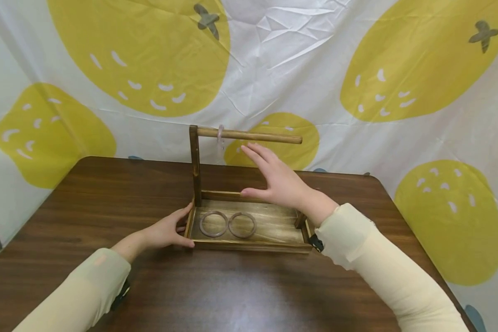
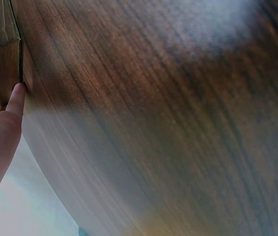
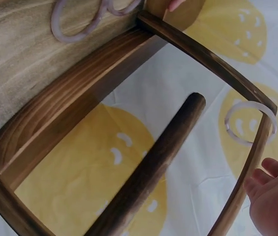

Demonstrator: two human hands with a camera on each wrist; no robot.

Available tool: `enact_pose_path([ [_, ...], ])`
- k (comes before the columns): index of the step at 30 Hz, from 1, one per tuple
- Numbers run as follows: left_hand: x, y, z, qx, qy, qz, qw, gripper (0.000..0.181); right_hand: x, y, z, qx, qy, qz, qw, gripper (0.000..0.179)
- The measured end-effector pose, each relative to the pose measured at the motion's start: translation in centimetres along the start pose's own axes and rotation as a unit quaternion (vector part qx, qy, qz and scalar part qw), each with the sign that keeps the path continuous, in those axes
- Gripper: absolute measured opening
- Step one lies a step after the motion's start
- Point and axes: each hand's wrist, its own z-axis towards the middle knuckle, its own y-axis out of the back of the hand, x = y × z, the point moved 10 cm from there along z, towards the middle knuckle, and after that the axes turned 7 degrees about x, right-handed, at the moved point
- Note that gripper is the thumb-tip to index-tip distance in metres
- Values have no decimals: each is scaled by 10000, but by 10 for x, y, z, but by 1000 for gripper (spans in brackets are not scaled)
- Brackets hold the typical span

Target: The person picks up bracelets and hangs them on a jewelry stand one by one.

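A wooden bangle stand (image 1: 253,247) has a tray base and a post carrying a horizontal rod (image 1: 265,136). One pale pinkish, translucent bangle (image 1: 220,137) hangs on that rod near the post. Inside the tray, two similar bangles (image 1: 213,224) (image 1: 242,225) lie flat side by side. My left hand (image 1: 163,229) holds the tray's left end, thumb at the front corner and fingers farther back. My right hand (image 1: 282,180) is raised over the tray, fingers extended below the rod and apart from the hanging bangle (image 3: 251,123); it holds nothing.
The stand rests on a dark brown wooden table (image 1: 149,180). Another wooden bar (image 3: 149,162) of the stand shows in the right wrist view, its end free. A white cloth (image 1: 265,69) with yellow fruit prints hangs behind the table.
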Motion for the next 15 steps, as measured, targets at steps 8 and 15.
enact_pose_path([
  [8,-1,0,-1,-13,-9,46,10000,111,1,-13,-6,84,120,-3,9999,90],
  [15,-3,0,-1,8,-57,37,10000,111,2,-27,-10,214,232,133,9994,89],
])
